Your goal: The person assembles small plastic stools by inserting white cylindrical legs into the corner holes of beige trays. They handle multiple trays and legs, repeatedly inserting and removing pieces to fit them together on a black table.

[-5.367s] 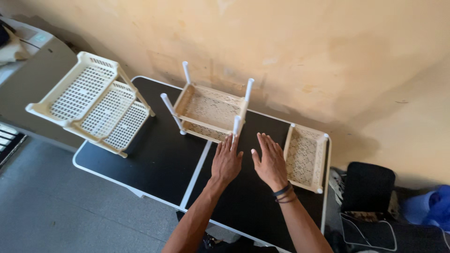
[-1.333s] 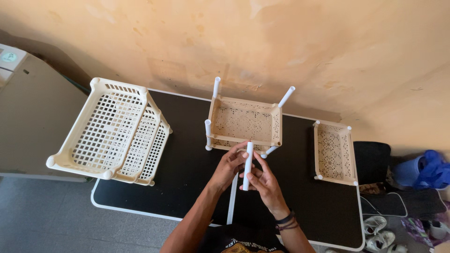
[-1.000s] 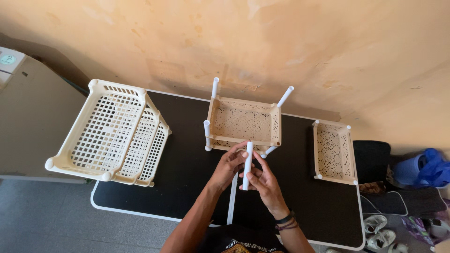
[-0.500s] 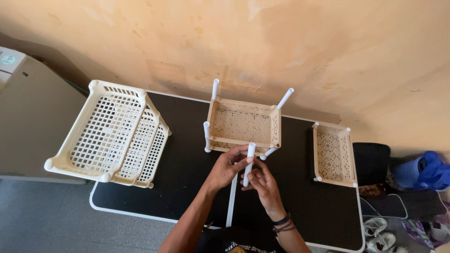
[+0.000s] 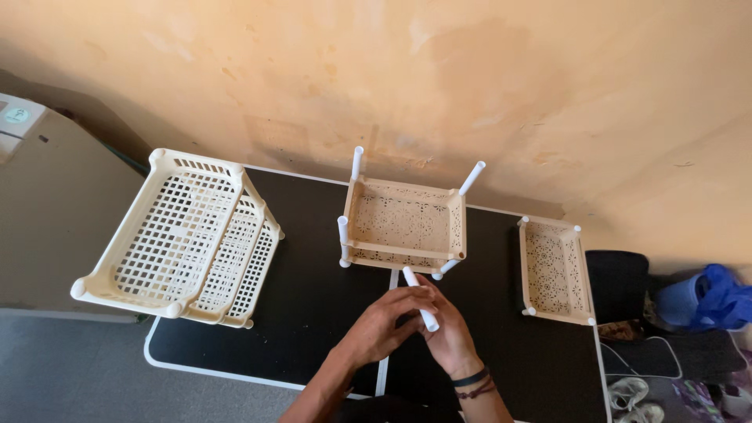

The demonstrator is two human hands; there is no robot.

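Behind the black table (image 5: 313, 313) rises a stained ochre wall, and we take the beige tray with four white posts (image 5: 403, 227) at the table's middle as our landmark. Just in front of that tray we hold a short white tube (image 5: 421, 299) tilted, its upper end close to the tray's near edge. Our left hand (image 5: 384, 323) curls its fingers around the tube from the left, while our right hand (image 5: 448, 338) grasps it from beneath. Left of the tray stands a white stacked basket rack (image 5: 184, 239); right of the tray lies a single beige tray (image 5: 554, 270).
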